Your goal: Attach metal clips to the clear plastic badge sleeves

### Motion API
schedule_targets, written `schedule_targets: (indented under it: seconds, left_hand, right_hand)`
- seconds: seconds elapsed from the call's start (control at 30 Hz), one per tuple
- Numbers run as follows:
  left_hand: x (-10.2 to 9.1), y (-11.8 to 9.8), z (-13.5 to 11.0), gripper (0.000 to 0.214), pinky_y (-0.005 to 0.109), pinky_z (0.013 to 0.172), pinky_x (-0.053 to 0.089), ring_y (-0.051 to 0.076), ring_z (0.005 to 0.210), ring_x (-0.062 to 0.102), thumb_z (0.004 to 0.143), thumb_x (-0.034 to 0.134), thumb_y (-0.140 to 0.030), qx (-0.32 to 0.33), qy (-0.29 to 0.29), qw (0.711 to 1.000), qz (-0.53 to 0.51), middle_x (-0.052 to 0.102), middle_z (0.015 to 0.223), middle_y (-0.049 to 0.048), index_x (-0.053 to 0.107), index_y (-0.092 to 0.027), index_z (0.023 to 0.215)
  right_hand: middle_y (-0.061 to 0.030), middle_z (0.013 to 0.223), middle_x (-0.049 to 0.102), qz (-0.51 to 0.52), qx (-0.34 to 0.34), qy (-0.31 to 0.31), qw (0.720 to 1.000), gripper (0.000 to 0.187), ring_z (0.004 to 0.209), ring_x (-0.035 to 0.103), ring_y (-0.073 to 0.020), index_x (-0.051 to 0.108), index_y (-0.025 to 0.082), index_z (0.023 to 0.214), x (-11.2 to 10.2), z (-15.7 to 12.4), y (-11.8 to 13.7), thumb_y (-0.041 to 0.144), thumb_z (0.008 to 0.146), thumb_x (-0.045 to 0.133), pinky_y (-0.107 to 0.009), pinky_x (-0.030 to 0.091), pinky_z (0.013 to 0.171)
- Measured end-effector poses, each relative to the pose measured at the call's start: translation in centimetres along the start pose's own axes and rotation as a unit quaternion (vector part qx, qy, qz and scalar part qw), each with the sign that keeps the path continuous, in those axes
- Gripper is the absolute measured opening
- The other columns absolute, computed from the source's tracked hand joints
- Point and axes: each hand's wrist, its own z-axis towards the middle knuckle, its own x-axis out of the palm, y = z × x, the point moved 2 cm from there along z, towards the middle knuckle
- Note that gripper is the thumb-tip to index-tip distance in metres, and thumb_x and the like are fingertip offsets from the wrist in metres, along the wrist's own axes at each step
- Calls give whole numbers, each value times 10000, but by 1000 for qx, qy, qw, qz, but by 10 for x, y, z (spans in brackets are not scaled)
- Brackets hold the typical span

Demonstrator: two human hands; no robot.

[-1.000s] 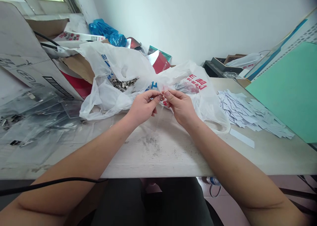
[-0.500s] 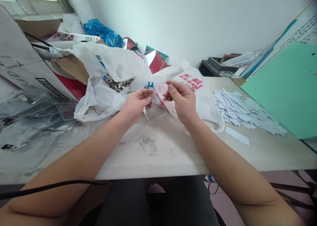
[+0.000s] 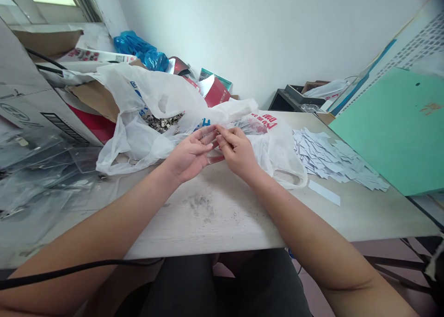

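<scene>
My left hand [image 3: 191, 154] is turned palm up over the table, its fingers stretched to the right. A small clear plastic bag [image 3: 209, 146] lies across those fingers and is held there. Against the left fingertips, my right hand [image 3: 237, 150] is closed in a pinch. What sits between its thumb and fingers is too small and hidden to make out. Behind the left hand, a white plastic bag [image 3: 121, 122] lies open on many small metal pieces [image 3: 166, 122]. A second white plastic bag [image 3: 280, 146] with red print spreads behind the right hand.
Clear plastic bags [image 3: 38, 183], some with small metal parts, lie at the left beside a cardboard box [image 3: 21, 99]. White paper slips [image 3: 322, 159] are heaped at the right, near a green board [image 3: 391, 132]. A black cable [image 3: 79, 265] crosses my left arm.
My right hand has moved left until its fingers meet those of my left hand. The left fingers have straightened and the palm has turned up, with the clear bag now across them.
</scene>
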Motion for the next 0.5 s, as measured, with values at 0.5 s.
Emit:
schedule_targets:
  seconds: [0.5]
  left_hand:
    - [-6, 3, 2, 702, 530, 1103, 719, 265, 1249, 832, 849, 816, 14, 20, -51, 996, 75, 843, 1294, 87, 718, -279, 1479]
  right_hand:
    - [-59, 1108, 818, 120, 99, 15, 988, 260, 984, 734, -235, 893, 273, 1172, -7, 0, 22, 370, 969, 762, -437, 627, 942]
